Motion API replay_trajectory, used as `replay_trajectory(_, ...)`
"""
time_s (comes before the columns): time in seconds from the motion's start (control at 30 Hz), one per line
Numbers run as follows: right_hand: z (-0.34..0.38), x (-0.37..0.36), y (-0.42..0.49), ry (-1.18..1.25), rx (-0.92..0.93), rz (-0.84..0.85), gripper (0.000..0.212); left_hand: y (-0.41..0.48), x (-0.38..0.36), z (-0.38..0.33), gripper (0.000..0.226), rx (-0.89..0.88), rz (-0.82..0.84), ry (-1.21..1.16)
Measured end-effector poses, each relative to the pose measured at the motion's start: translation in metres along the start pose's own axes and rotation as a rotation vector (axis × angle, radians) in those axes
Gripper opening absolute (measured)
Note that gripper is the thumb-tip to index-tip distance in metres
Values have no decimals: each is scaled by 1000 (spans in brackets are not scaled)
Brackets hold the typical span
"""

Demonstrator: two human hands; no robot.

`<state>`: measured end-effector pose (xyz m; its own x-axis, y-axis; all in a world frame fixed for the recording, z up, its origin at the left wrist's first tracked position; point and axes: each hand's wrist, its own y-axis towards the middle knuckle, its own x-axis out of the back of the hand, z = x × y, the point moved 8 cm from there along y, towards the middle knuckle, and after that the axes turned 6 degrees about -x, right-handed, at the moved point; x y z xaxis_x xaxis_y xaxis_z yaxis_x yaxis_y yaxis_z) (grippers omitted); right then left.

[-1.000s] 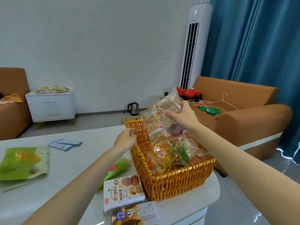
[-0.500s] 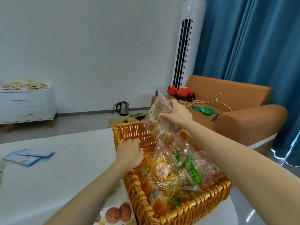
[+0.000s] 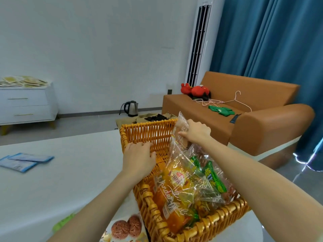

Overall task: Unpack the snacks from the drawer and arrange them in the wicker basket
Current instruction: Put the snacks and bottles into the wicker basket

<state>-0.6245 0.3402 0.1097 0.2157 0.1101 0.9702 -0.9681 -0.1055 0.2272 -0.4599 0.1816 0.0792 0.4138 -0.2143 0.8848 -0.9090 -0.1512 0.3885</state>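
I have the wicker basket (image 3: 148, 135) on the table (image 3: 70, 172), near its right edge and straight ahead of me. Snack packets (image 3: 176, 189) lie piled in its near and right part. The left hand (image 3: 138, 158) rests on the basket's left rim. The right hand (image 3: 195, 133) holds a bread packet (image 3: 181, 130) at the far right corner, above the pile. A biscuit box (image 3: 125, 227) lies just left of the basket's near corner, and two flat sachets (image 3: 22, 160) lie well off to the left. Behind the table I see a kettle (image 3: 131, 108) on the floor, a sofa (image 3: 262, 123) to its right and a drawer cabinet (image 3: 26, 103) far left
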Motion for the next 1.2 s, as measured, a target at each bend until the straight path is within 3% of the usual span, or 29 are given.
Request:
replay_trajectory(0.17, 1, 9, -10, 44, 64, -124, 58, 0, 1, -3, 41, -2, 4, 20)
replay_trajectory(0.27, 14, 7, -18, -246, 169, -269, 49, 2, 1, -6, 41, 0, 2, 18)
replay_trajectory(0.33, 11, 3, -18, -327, 211, -267, 54, 2, 0, -9, 40, -9, 0, 9)
replay_trajectory(0.57, 4, -18, -10, -214, 105, 78, 66, 5, 5, -7, 40, 41, -41, -125)
replay_trajectory(0.8, 40, 60, -67, -44, 289, -152, 52, -18, 38, -5, 44, 99, -69, -303)
replay_trajectory(1.03, 88, 142, -195, 269, 542, -250, 42, -76, 111, 16, 44, 167, -95, -237)
replay_trajectory(1.2, 98, 160, -281, 396, 637, -155, 37, -140, 142, 41, 45, 245, -110, -245)
